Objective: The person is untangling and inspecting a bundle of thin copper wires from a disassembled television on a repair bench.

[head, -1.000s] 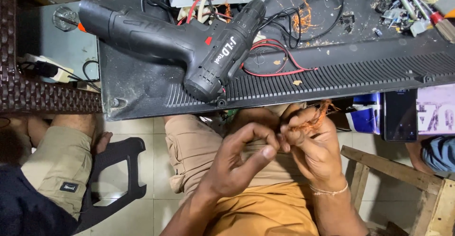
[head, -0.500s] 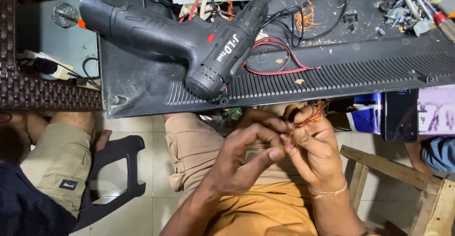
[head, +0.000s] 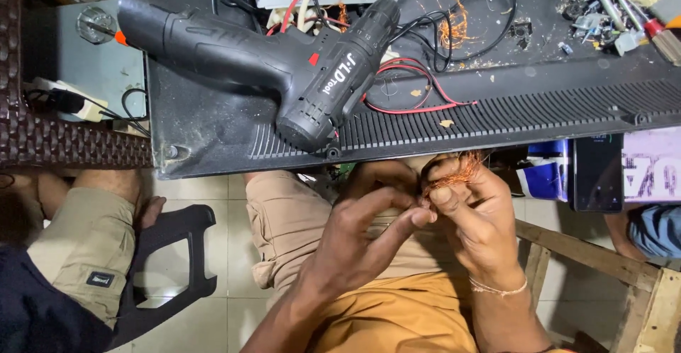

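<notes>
My right hand (head: 474,219) holds a small tangle of thin copper wire (head: 461,171) just below the front edge of a black panel. My left hand (head: 369,232) reaches over to it, thumb and fingers pinched on the wire where the two hands meet. Both hands hover above my lap, over beige shorts and an orange cloth. A black cordless drill (head: 277,55) lies on its side on the black ribbed panel (head: 496,112) above my hands.
Red and black wires (head: 418,101), loose copper strands (head: 454,30) and small parts lie on the panel. Screwdrivers and a brush (head: 638,5) sit at the top right. Another person's leg (head: 92,232) and a black plastic stool (head: 177,254) are at the left. A wooden frame (head: 603,261) stands at the right.
My hands have stayed together at the copper wire, with the fingers shifting slightly. The drill and panel have not moved.
</notes>
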